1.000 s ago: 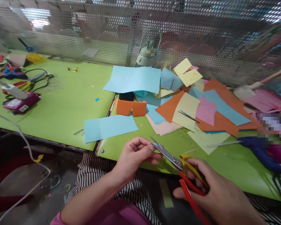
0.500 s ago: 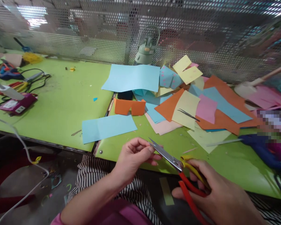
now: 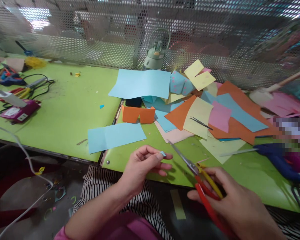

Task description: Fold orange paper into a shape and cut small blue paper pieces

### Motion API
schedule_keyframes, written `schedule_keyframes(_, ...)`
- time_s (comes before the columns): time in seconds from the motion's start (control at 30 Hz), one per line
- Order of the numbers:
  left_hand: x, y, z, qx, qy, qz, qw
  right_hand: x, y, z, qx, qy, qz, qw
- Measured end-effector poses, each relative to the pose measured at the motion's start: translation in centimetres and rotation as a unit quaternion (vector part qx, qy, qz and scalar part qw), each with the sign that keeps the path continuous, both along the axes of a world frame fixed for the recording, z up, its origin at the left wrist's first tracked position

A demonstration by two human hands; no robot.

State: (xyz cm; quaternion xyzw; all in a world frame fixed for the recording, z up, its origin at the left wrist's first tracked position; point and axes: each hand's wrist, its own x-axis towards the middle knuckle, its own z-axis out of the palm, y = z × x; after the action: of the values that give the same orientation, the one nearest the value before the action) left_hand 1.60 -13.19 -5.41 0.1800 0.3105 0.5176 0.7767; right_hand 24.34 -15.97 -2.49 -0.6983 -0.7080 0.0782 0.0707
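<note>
Scissors (image 3: 190, 163) now clear of left hand (image 3: 142, 166) pinching blue scrap (image 3: 162, 153); right hand (image 3: 230, 203) gripping handles.

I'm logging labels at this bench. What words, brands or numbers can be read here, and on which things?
None can be read.
White labels on the magenta box: print too small and blurred.
Patch at the right edge: pixelated, nothing legible.
Scissors in the right hand, blue scrap in the left hand, paper sheets, bottle: no lettering shows.
</note>
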Motion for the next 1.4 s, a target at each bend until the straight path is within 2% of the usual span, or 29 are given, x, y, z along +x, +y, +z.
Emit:
schedule_keyframes(0.1, -0.5, 0.4, 0.2, -0.023, 0.000, -0.012, 1.000, 1.1, 2.2, 0.3, -0.044, -0.014, -0.010, 0.999)
schedule_keyframes(0.27, -1.3, 1.0, 0.3, -0.013, 0.036, -0.024, 0.999, 3.5, 6.1, 0.5, -0.003, -0.015, 0.096, 0.995)
schedule_keyframes(0.4, -2.6, 1.8, 1.1, 0.022, 0.097, -0.064, 0.993, 5.9, 8.2, 0.8, -0.032, -0.014, 0.152, 0.988)
schedule_keyframes(0.53, -3.3, 3.9, 2.3, 0.077, 0.205, -0.107, 0.970, 8.7, 8.9, 0.9, -0.034, -0.025, 0.176, 0.983)
schedule_keyframes(0.67, -2.0, 7.5, 2.2, 0.132, 0.325, -0.146, 0.925, 10.0, 8.6, 1.3, -0.055, -0.046, 0.147, 0.987)
schedule_keyframes(0.73, -0.7, 9.4, 1.7, 0.159, 0.404, -0.171, 0.884, 9.3, 8.3, 1.7, -0.037, -0.053, 0.122, 0.990)
schedule_keyframes(0.77, -0.1, 10.3, 1.4, 0.165, 0.423, -0.175, 0.874, 8.7, 8.1, 1.9, -0.017, -0.048, 0.113, 0.992)
schedule_keyframes(0.87, 1.6, 12.2, 0.4, 0.177, 0.454, -0.182, 0.854, 6.0, 8.0, 2.0, 0.029, 0.014, 0.087, 0.996)
schedule_keyframes(1.0, 2.8, 13.2, -0.1, 0.181, 0.469, -0.198, 0.842, 2.9, 9.3, 1.2, 0.000, 0.135, 0.077, 0.988)
schedule_keyframes(1.1, 3.2, 13.0, 0.3, 0.175, 0.459, -0.211, 0.845, 1.6, 10.7, 0.3, -0.013, 0.215, 0.091, 0.972)
schedule_keyframes(1.2, 3.3, 12.7, 0.9, 0.157, 0.422, -0.220, 0.865, 0.7, 11.7, -0.2, -0.043, 0.287, 0.098, 0.952)
schedule_keyframes(1.3, 3.3, 12.4, 1.2, 0.123, 0.376, -0.216, 0.893, -0.1, 12.0, -0.3, -0.065, 0.311, 0.094, 0.943)
schedule_keyframes(1.4, 3.3, 12.2, 1.3, 0.105, 0.355, -0.215, 0.904, -0.6, 11.9, -0.6, -0.072, 0.327, 0.092, 0.938)
